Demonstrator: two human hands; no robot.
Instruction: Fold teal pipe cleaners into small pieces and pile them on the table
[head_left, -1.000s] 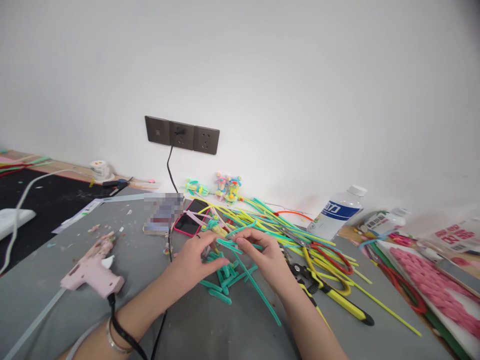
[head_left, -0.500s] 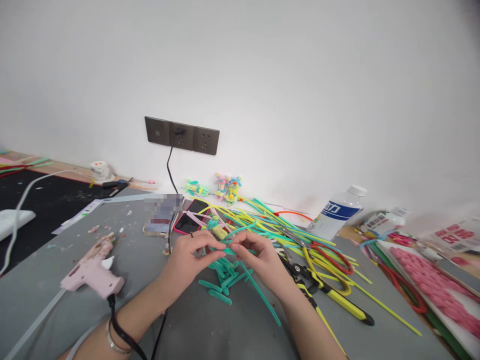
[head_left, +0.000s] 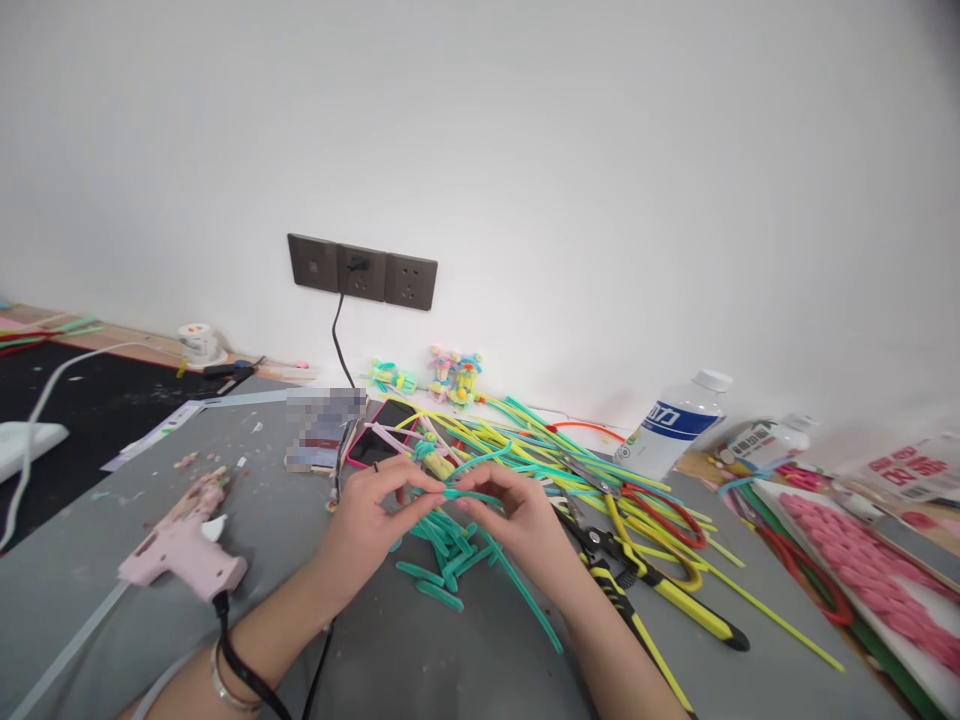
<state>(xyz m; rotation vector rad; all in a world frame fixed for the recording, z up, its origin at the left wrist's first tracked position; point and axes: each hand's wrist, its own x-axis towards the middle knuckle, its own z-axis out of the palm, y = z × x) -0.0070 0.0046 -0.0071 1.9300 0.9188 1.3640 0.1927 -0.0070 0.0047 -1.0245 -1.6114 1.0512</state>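
My left hand [head_left: 386, 510] pinches one end of a teal fuzzy stem [head_left: 469, 495] between thumb and fingertips. Just to its right, my right hand [head_left: 510, 510] has its thumb and fingers around the same stem, the thumb a little lower. Below both hands lies a pile of short teal pieces [head_left: 442, 545] on the grey table [head_left: 420, 660]. A longer teal stem [head_left: 529, 590] runs down beside my right wrist. Behind the hands is a small yellow and teal figure [head_left: 433, 456].
Yellow-handled pliers [head_left: 694, 605], red-handled scissors [head_left: 675, 515] and long yellow and teal stems [head_left: 540, 440] lie right. A bottle [head_left: 671, 425] stands behind. Left are a pink glue gun [head_left: 184, 545] with its black cord, and a phone [head_left: 382, 430].
My left fingertips have shifted slightly left, and my right thumb and fingers have spread a little, showing more of the teal stem between the hands.
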